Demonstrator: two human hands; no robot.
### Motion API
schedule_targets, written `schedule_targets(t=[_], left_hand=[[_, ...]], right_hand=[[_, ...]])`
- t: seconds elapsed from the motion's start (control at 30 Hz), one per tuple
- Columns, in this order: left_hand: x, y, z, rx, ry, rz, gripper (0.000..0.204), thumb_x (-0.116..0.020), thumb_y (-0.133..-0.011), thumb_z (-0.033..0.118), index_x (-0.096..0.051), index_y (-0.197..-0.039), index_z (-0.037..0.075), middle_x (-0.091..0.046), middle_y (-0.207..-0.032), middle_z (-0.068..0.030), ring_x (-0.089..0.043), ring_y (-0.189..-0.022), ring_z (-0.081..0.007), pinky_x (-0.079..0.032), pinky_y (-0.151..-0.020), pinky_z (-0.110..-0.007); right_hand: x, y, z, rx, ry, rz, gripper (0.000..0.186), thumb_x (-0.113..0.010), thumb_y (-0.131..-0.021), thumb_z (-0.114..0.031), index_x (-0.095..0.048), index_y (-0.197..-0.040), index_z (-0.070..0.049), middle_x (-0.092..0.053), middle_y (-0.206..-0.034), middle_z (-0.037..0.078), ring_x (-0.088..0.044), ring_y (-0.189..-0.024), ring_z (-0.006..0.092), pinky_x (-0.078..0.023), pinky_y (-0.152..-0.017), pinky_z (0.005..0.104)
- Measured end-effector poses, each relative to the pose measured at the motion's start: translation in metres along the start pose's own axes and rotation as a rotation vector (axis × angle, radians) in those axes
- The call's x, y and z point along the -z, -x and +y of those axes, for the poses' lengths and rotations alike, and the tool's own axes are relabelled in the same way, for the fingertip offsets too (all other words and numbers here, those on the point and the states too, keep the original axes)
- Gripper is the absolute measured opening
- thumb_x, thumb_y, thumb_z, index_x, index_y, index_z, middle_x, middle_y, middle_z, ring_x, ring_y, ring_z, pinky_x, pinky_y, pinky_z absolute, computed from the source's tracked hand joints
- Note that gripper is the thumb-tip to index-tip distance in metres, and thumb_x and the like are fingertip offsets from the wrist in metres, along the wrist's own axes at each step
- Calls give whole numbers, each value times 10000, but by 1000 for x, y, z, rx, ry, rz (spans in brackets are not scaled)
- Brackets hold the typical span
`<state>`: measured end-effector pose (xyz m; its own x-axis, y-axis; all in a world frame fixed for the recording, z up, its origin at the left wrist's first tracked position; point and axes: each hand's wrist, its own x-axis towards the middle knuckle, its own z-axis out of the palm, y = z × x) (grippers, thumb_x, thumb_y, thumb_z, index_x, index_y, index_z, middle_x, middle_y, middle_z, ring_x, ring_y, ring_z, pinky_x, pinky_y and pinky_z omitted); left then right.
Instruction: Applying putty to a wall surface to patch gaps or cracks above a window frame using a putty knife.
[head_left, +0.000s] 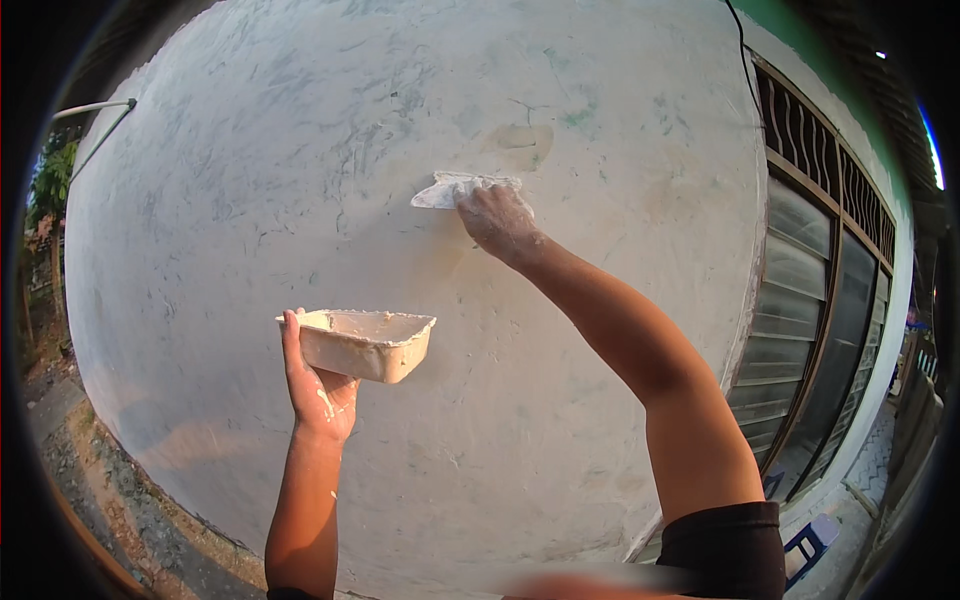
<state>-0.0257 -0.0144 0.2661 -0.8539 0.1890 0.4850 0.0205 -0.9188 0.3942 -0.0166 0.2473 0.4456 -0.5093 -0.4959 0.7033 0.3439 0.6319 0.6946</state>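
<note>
Pressing a scraper (452, 189) flat against the wall (250, 180).
Right hand (497, 218) grip is clamped on the scraper; left hand (318, 385) grip is wrapped round a tray (365, 344) of white paste.

Soft warm daylight, sharp centre, fisheye-bent edges, dark vignette, blurred smear at bottom.

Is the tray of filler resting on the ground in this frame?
No, the left hand holds the white tray up in the air in front of the wall, well above the ground.
</note>
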Motion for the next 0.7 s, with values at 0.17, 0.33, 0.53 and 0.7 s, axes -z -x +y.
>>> schedule_targets(t=[0.17,0.33,0.53,0.7], left_hand=[[1,-7,2,-3,-56,-8,624,-590,-915,615,-428,-1320,170,-473,-1232,-33,-487,-1172,-185,-426,-979,-372],[-7,-10,-8,9,-56,-43,620,-582,-916,620,-433,-1319,173,-461,-1246,-28,-479,-1180,-179,-417,-988,-368],[6,-9,-9,8,-34,-5,758,-581,-918,618,-330,-1440,128,-424,-1301,-48,-443,-1245,-199,-422,-1025,-382],[-3,-21,-15,33,-3,19,623,-597,-907,616,-433,-1310,169,-486,-1223,-31,-506,-1156,-174,-451,-959,-370]], right_hand=[[50,-17,10,-109,-182,-225,181,-544,-901,-73,-693,-1002,-60,-703,-876,141,-717,-852,326,-574,-739,461],[28,-17,81,-405,-180,118,270,-482,-930,-86,-616,-1161,-43,-666,-1101,192,-657,-997,366,-545,-819,471],[-31,17,-13,-130,-222,210,443,-537,-852,-46,-551,-1267,106,-524,-1333,294,-518,-1264,443,-407,-1103,470],[-6,26,-6,-7,-120,60,294,-508,-907,-92,-605,-1118,89,-660,-1079,235,-638,-1109,366,-502,-968,429]])
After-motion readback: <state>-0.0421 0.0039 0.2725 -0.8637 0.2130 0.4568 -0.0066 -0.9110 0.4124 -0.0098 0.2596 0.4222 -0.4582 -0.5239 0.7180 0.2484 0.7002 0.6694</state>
